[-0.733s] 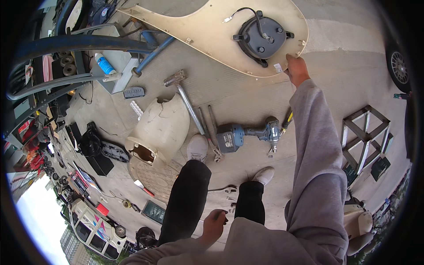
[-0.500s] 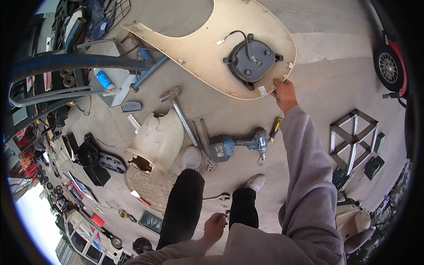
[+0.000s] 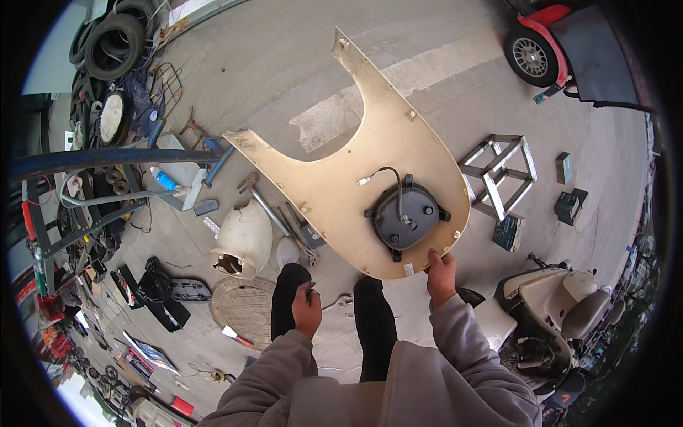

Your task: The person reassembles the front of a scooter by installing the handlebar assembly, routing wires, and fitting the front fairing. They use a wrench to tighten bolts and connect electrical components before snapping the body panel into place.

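looking down past a person's grey sweatshirt [image 3: 341, 406] and dark-trousered legs [image 3: 376, 327] at concrete ground [image 3: 434, 43]: the right hand [image 3: 442, 277] grips a large cream panel [image 3: 334, 185] by the rim at its rounded near end, thumb over the inner face. the panel is held up in front of the legs, above the ground, its two pointed horns reaching away on either side of a deep curved notch. a black rounded unit [image 3: 407, 220] is mounted inside its broad end, with a short cable ending in a white plug [image 3: 365, 181]; a small white label [image 3: 408, 270] sits near the rim. the left hand [image 3: 307, 313] is apart from the panel, above the left leg, with fingers loosely curled; whether it holds anything cannot be told. left of the panel lie a hammer [image 3: 267, 204], a hollow cream shell [image 3: 245, 238] and a round cover [image 3: 245, 302] set in the ground. to the right are a bare metal frame [image 3: 501, 171] and a scooter [image 3: 544, 306].
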The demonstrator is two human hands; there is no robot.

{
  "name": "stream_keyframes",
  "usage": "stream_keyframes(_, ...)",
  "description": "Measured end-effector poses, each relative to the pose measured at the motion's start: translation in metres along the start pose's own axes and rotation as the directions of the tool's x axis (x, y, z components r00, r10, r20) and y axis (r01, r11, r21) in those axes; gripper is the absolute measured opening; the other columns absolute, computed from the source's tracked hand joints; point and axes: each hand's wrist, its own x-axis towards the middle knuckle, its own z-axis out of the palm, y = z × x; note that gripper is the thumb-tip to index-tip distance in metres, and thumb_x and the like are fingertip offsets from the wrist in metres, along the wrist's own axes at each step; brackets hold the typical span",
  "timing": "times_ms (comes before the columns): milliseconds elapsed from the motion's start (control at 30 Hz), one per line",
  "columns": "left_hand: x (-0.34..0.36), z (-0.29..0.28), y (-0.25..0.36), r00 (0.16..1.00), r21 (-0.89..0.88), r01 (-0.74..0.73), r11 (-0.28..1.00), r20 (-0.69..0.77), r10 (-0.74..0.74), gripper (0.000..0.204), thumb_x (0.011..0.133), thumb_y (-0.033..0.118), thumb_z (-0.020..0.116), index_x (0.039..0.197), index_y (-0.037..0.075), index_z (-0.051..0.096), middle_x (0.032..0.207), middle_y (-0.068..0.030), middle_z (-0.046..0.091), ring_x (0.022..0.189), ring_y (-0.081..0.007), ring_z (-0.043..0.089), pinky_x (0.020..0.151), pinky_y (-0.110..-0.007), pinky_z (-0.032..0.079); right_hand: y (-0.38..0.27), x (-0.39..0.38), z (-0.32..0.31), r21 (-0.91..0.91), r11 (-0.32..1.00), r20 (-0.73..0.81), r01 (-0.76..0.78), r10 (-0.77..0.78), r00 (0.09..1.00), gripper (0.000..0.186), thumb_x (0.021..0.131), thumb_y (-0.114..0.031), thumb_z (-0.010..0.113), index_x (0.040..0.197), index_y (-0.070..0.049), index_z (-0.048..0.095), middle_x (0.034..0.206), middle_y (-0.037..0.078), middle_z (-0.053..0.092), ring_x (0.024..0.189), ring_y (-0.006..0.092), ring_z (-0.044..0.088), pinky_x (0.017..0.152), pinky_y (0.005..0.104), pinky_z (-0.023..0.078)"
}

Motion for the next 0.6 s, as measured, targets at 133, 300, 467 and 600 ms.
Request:
stream_keyframes(133, -0.011, -0.021, 0.116, 0.917, -0.052, -0.368, 0.928, 0.141, 0.372, 0.020, 0.093, 0.006, 0.056, 0.111, -0.001, 0.060, 0.097, -0.0112, 0.064, 0.084, -0.0145, 0.061, 0.076, -0.029, 0.050, -0.006, -0.115, -0.058, 0.100, 0.994, -0.150, -0.040, 0.054, 0.987, 0.019, 0.090, -0.009, 0.053, 0.098, 0.006, 0.062, 0.085, 0.009, 0.065, 0.071, 0.0175, 0.063, 0.063, 0.0313, 0.050)
stream_keyframes(300, -0.092, -0.009, 0.248, 0.215, -0.036, -0.904, 0.425, 0.822, 0.528, 0.035, 0.081, 0.026, 0.071, 0.109, 0.007, 0.065, 0.103, -0.0106, 0.066, 0.095, -0.0303, 0.060, 0.087, -0.039, 0.046, 0.009, -0.224, -0.095, -0.042, 0.989, -0.423, -0.140, 0.109, 0.899, 0.024, 0.080, -0.013, 0.056, 0.082, 0.010, 0.064, 0.071, 0.019, 0.066, 0.065, 0.0244, 0.066, 0.060, 0.0371, 0.052)
stream_keyframes(467, -0.192, -0.008, 0.289, -0.145, -0.212, -0.930, 0.301, 0.962, 0.230, 0.038, 0.077, 0.038, 0.072, 0.102, 0.009, 0.069, 0.095, -0.0129, 0.068, 0.094, -0.0316, 0.062, 0.085, -0.039, 0.046, 0.022, -0.311, -0.093, 0.261, 0.943, -0.548, -0.205, 0.319, 0.773, 0.028, 0.078, -0.015, 0.060, 0.082, 0.012, 0.065, 0.079, 0.025, 0.067, 0.075, 0.0309, 0.070, 0.062, 0.0411, 0.055)
stream_keyframes(600, -0.243, -0.028, 0.308, -0.362, -0.362, -0.932, 0.007, 0.932, 0.021, 0.035, 0.078, 0.041, 0.071, 0.088, 0.008, 0.069, 0.082, -0.0101, 0.067, 0.083, -0.0305, 0.062, 0.077, -0.041, 0.046, 0.020, -0.404, -0.087, 0.667, 0.744, -0.399, -0.041, 0.403, 0.824, 0.020, 0.087, -0.007, 0.054, 0.098, 0.008, 0.062, 0.089, 0.015, 0.067, 0.070, 0.0275, 0.068, 0.060, 0.0380, 0.061)
